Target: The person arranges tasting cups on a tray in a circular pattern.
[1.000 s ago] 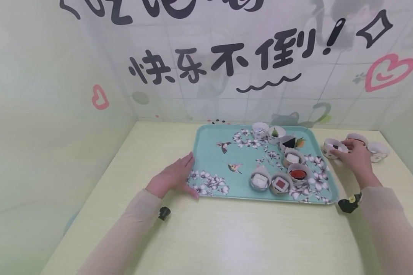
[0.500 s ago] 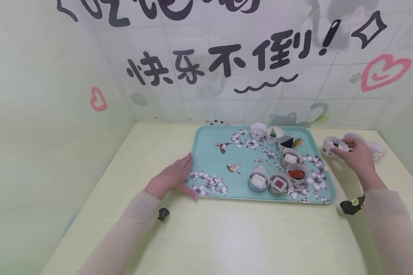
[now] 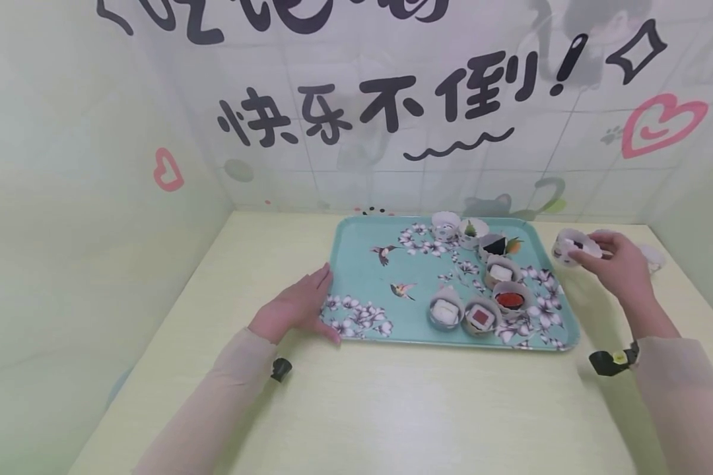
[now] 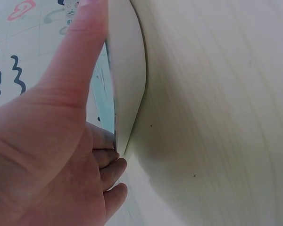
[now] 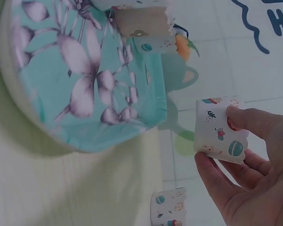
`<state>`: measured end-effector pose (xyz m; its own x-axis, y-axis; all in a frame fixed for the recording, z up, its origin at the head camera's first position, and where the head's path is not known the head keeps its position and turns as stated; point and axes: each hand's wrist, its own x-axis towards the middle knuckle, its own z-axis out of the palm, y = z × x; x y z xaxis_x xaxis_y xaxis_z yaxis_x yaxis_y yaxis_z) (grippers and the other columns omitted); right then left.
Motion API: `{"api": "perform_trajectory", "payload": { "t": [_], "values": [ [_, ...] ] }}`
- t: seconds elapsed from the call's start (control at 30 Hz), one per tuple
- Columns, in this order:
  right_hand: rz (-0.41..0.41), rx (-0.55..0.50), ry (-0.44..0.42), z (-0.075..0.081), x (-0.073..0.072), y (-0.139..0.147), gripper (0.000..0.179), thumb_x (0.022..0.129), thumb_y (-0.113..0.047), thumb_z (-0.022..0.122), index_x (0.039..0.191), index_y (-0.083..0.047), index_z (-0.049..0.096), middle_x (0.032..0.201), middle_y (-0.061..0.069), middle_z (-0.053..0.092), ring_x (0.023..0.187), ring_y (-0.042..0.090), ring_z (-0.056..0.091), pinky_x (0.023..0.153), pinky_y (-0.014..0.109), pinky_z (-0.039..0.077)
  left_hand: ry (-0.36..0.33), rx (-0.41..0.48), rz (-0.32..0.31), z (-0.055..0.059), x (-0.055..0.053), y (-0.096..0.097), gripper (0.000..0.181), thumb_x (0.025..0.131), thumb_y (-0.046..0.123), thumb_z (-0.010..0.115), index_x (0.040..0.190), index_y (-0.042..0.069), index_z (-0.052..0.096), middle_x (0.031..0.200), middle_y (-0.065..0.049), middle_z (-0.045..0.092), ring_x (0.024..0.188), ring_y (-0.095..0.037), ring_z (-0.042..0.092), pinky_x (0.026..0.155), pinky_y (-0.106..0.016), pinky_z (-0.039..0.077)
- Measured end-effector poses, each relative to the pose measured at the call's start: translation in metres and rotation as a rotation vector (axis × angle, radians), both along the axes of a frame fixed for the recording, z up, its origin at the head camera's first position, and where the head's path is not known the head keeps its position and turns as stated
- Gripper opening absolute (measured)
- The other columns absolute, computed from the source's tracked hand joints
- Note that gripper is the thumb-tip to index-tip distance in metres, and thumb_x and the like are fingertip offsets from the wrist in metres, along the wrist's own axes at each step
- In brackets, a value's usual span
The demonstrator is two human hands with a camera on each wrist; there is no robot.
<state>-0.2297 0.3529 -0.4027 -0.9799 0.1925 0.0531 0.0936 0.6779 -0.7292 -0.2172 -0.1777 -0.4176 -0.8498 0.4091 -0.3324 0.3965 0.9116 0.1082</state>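
My right hand (image 3: 624, 267) pinches a white printed paper baking cup (image 3: 563, 247) between thumb and fingers, just right of the tray. Inside the cup lies a white piece with a dark centre; in the right wrist view the cup (image 5: 214, 129) is seen from its side. My left hand (image 3: 297, 303) rests against the left end of a turquoise floral tray (image 3: 356, 247), fingers nearly straight along its side and thumb at the front corner. Up close in the left wrist view, fingertips touch the tray's pale outer wall (image 4: 127, 61).
Several baking cups curve along the tray's right half, among them one with a red filling (image 3: 510, 301) and one with a black filling (image 3: 495, 247). Another cup (image 3: 651, 257) stands behind the right hand. A printed curtain (image 3: 333, 185) hangs behind the table.
My right hand has lifted the baking cup slightly, away from the other cups at the right. My left hand and the tray stay in place.
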Motion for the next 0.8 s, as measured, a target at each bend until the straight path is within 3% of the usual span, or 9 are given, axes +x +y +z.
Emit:
{"api": "perform_trajectory", "payload": {
  "t": [0.1,0.2,0.3,0.43,0.5,0.57,0.67,0.7,0.8],
  "values": [
    [-0.004,0.014,0.002,0.007,0.003,-0.006,0.072,0.096,-0.043,0.062,0.142,0.008,0.041,0.136,0.025,0.047,0.119,0.045,0.052,0.062,0.0,0.038,-0.004,0.003,0.003,0.001,0.0,0.001,0.144,0.06,0.075,0.077,0.158,-0.004,0.008,0.167,-0.022,0.003,0.155,-0.037,0.013,0.128,-0.046,0.02],
    [0.007,0.018,0.017,0.013,0.004,-0.012,0.07,0.095,-0.043,0.063,0.141,0.007,0.043,0.136,0.025,0.05,0.104,0.024,0.059,0.063,0.0,0.039,-0.008,0.001,0.005,0.002,0.0,0.002,0.143,0.06,0.075,0.077,0.158,-0.004,0.008,0.167,-0.022,0.003,0.155,-0.037,0.013,0.128,-0.046,0.02],
    [0.032,0.015,0.03,0.018,0.006,-0.019,0.069,0.095,-0.04,0.064,0.14,0.007,0.044,0.138,0.03,0.05,0.09,-0.003,0.051,0.063,-0.001,0.04,-0.01,-0.001,0.006,0.002,0.0,0.002,0.143,0.06,0.075,0.077,0.158,-0.004,0.008,0.167,-0.022,0.003,0.155,-0.038,0.013,0.128,-0.046,0.02],
    [0.069,0.019,0.06,0.024,0.007,-0.03,0.066,0.096,-0.037,0.065,0.139,0.009,0.045,0.136,0.034,0.052,0.079,-0.02,0.042,0.062,-0.002,0.04,-0.007,0.002,0.001,0.001,0.0,0.002,0.143,0.06,0.075,0.077,0.158,-0.004,0.009,0.167,-0.022,0.003,0.155,-0.038,0.013,0.128,-0.046,0.019],
    [0.079,0.027,0.069,0.026,0.008,-0.036,0.065,0.096,-0.037,0.065,0.138,0.008,0.046,0.135,0.034,0.053,0.082,-0.009,0.056,0.061,-0.001,0.039,-0.004,0.0,-0.001,0.002,0.0,0.001,0.143,0.06,0.075,0.076,0.158,-0.005,0.009,0.167,-0.023,0.003,0.155,-0.038,0.013,0.128,-0.046,0.019],
    [0.088,0.039,0.063,0.027,0.01,-0.042,0.066,0.096,-0.039,0.065,0.139,0.008,0.046,0.135,0.034,0.053,0.095,0.014,0.066,0.062,0.0,0.038,-0.002,-0.006,-0.005,0.002,0.0,0.001,0.143,0.061,0.075,0.076,0.158,-0.005,0.009,0.167,-0.023,0.004,0.155,-0.038,0.013,0.128,-0.046,0.02],
    [0.101,0.046,0.053,0.029,0.012,-0.051,0.067,0.096,-0.041,0.064,0.14,0.006,0.045,0.137,0.034,0.052,0.119,0.05,0.055,0.074,0.017,0.051,0.002,-0.017,-0.013,0.002,-0.001,0.001,0.142,0.061,0.075,0.076,0.157,-0.006,0.01,0.167,-0.024,0.005,0.155,-0.038,0.014,0.128,-0.046,0.019],
    [0.107,0.042,0.05,0.029,0.013,-0.054,0.067,0.096,-0.041,0.064,0.14,0.005,0.045,0.138,0.034,0.051,0.122,0.052,0.053,0.079,0.026,0.055,0.002,-0.018,-0.014,0.002,-0.001,0.0,0.142,0.061,0.075,0.077,0.157,-0.006,0.01,0.167,-0.024,0.005,0.155,-0.039,0.014,0.129,-0.046,0.019],
    [0.122,0.044,0.058,0.032,0.015,-0.064,0.066,0.095,-0.041,0.066,0.14,0.004,0.046,0.138,0.033,0.052,0.123,0.052,0.054,0.082,0.03,0.056,0.0,-0.013,-0.013,0.003,0.0,0.0,0.142,0.061,0.075,0.077,0.157,-0.006,0.01,0.167,-0.024,0.005,0.154,-0.039,0.014,0.129,-0.046,0.019]
  ]
}}
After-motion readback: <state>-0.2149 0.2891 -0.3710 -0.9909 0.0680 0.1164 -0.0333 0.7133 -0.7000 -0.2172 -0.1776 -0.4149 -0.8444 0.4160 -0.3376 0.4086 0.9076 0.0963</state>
